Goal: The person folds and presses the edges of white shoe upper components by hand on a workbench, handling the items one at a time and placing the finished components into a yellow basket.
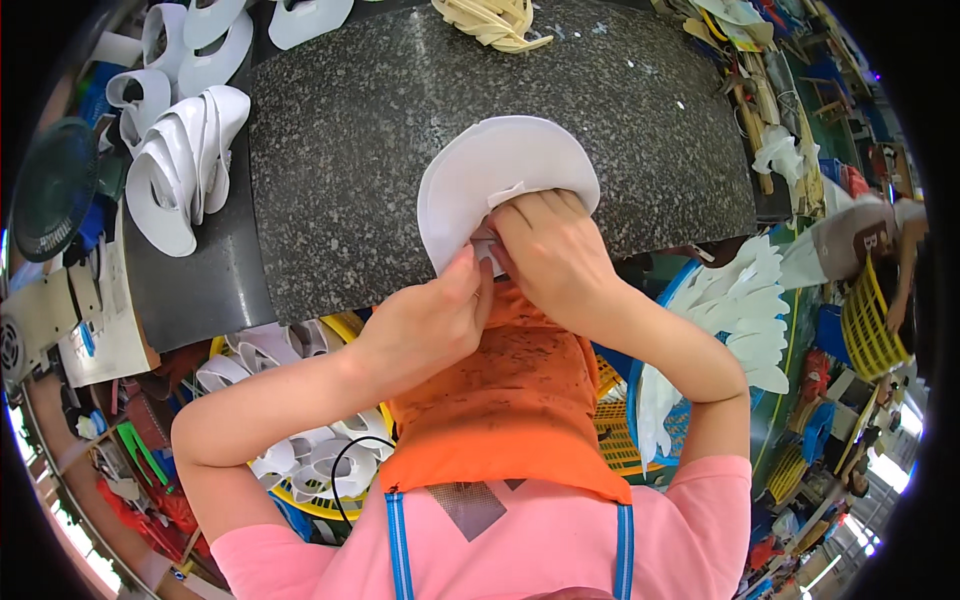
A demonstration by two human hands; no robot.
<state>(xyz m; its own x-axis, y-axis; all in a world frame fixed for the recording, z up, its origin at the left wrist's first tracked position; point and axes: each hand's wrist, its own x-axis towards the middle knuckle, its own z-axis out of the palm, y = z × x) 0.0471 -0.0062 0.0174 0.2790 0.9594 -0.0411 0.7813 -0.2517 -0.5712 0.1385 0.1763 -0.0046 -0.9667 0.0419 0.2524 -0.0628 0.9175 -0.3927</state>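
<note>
"What lies on the dark speckled table [340, 180]?"

"A white piece [505, 155], at the near edge: smooth, broad, rounded on the far side, hollowed on the near side, with a small tab [507, 193] at its inner edge."

"How many of each?"

"One table; one heap of white loops [185, 150] at the left, too overlapped to count singly; one white piece being worked; one bundle of tan strips [490, 20] at the far side; two hands; one tab."

"And the grip?"

"Both closed on the white piece. The right hand [560, 255] bends its fingers over the inner edge; the left hand [425, 315] pinches near the lower left end, fingertips partly hidden."
</note>
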